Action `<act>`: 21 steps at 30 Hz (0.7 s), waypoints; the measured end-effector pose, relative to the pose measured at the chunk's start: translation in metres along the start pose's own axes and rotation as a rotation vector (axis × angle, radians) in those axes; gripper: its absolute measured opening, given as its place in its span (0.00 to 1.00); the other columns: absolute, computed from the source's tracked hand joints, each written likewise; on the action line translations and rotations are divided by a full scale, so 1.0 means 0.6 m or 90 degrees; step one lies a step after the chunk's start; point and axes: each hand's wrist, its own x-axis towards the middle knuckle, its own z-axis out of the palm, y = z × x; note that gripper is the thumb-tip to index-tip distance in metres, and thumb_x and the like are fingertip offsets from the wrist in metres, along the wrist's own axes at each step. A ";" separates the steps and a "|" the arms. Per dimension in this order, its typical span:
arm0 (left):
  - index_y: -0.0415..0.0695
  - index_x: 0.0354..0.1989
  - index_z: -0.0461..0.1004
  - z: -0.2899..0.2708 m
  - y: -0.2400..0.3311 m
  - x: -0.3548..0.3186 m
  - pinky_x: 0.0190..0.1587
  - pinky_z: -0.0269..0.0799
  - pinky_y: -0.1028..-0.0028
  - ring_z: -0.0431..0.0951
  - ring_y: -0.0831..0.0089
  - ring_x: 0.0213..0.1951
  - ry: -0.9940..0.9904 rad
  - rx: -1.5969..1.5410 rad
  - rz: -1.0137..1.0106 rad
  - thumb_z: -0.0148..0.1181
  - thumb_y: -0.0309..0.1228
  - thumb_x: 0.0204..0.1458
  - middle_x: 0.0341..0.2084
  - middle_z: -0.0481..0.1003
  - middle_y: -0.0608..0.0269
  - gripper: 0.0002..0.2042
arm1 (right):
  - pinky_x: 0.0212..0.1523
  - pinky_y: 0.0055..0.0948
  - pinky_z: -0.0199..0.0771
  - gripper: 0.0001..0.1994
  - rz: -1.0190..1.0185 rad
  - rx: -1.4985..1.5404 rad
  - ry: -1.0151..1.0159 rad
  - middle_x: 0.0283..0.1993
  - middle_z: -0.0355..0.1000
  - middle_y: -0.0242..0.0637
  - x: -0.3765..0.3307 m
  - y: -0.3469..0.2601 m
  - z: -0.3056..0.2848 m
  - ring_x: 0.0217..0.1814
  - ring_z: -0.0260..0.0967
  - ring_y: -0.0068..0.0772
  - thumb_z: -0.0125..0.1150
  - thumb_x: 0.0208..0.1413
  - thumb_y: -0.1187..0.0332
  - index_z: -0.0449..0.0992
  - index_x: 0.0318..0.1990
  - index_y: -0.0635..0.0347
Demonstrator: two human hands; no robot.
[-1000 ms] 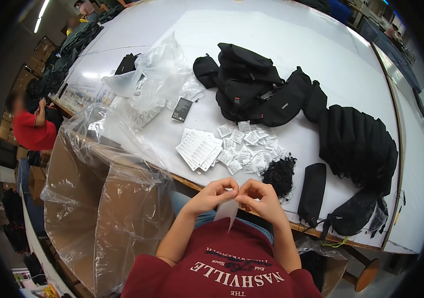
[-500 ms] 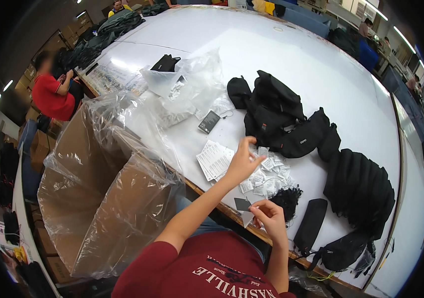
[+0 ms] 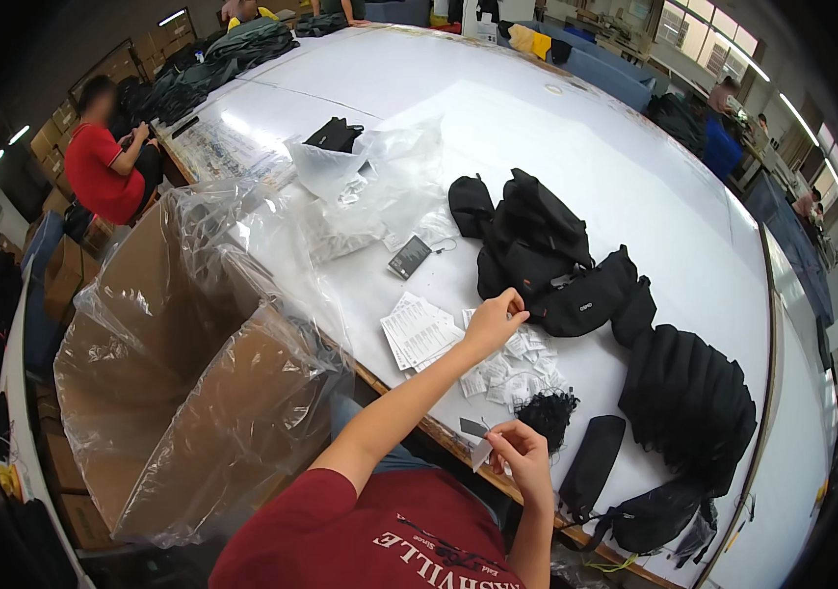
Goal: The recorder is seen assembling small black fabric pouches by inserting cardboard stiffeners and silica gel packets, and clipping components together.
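Reached farther out with the left hand than half a second ago, now over the pile of small white packets, fingers pinched narrow at the pile's far edge; cannot tell whether a packet is already gripped. Held close to the chest, the right hand pinches a small tag, dark grey on one face and white below, fingers closed on it at the table's near edge.

Far to the left of both hands: a big cardboard box lined with a clear plastic bag, open at the top. Just left of the left hand: a stack of white printed leaflets, fanned slightly. Beyond it, a dark card tag and crumpled clear bags. Directly past the left fingertips: black waist bags heaped together, one touching the packets' far side. Between the hands and slightly right: a bundle of black cords beside the packets. Right of the right hand: a long black pouch, then a folded black backpack, well apart from the tag. Nothing lying between the left hand and the packets.
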 end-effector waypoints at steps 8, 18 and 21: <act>0.40 0.30 0.70 0.005 0.021 -0.011 0.31 0.68 0.72 0.71 0.69 0.26 0.144 0.033 0.216 0.60 0.27 0.49 0.29 0.70 0.62 0.06 | 0.18 0.15 0.60 0.05 -0.003 -0.001 0.024 0.19 0.69 0.29 -0.002 0.007 -0.007 0.17 0.63 0.14 0.60 0.56 0.72 0.75 0.35 0.64; 0.40 0.38 0.73 -0.033 0.052 -0.126 0.31 0.65 0.78 0.69 0.83 0.27 -0.093 -0.162 -0.022 0.58 0.28 0.53 0.25 0.73 0.67 0.07 | 0.16 0.15 0.58 0.05 -0.121 -0.025 0.244 0.20 0.68 0.28 0.026 0.011 -0.018 0.17 0.61 0.14 0.59 0.57 0.71 0.73 0.35 0.63; 0.40 0.44 0.77 -0.043 0.052 -0.160 0.31 0.65 0.81 0.69 0.84 0.28 -0.327 -0.322 -0.158 0.59 0.29 0.53 0.29 0.76 0.69 0.11 | 0.16 0.15 0.57 0.04 -0.126 -0.043 0.280 0.21 0.68 0.28 0.031 0.018 -0.020 0.17 0.61 0.14 0.59 0.57 0.72 0.73 0.34 0.63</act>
